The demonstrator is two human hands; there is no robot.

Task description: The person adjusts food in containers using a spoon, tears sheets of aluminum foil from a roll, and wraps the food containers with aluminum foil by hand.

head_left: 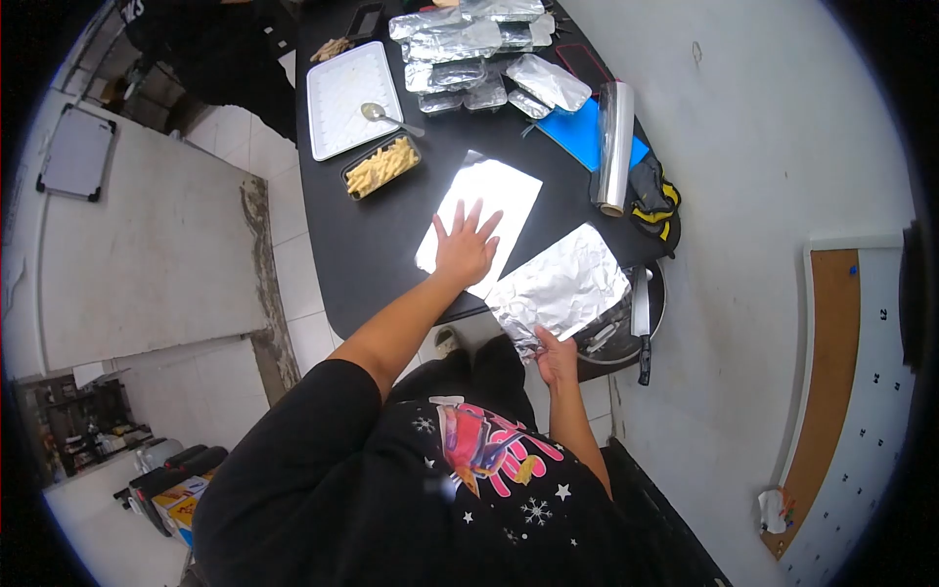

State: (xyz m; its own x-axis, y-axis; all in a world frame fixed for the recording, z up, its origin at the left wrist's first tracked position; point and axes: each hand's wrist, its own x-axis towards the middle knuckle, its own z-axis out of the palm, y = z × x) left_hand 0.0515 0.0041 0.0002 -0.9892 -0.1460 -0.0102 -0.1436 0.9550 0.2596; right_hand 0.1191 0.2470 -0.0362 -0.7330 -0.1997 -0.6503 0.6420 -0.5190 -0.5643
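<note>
My left hand (468,249) lies flat with fingers spread on a smooth sheet of aluminum foil (514,188) on the black table. My right hand (557,356) grips the lower edge of a crumpled foil sheet (562,279), thumb on top. That sheet sits at the table's near edge, partly over a round metal vessel (611,338). Beyond my left hand stands a black container (381,168) of pale yellow, stick-like food pieces. A spoon (377,112) rests on the white tray (328,132) behind it.
Several foil-wrapped packs (450,44) are piled at the far end. A shiny wrap roll (614,147) lies at the right over a blue folder (572,132), near black-and-yellow gloves (657,201). A knife (641,318) rests across the vessel. Another person (220,49) stands at far left.
</note>
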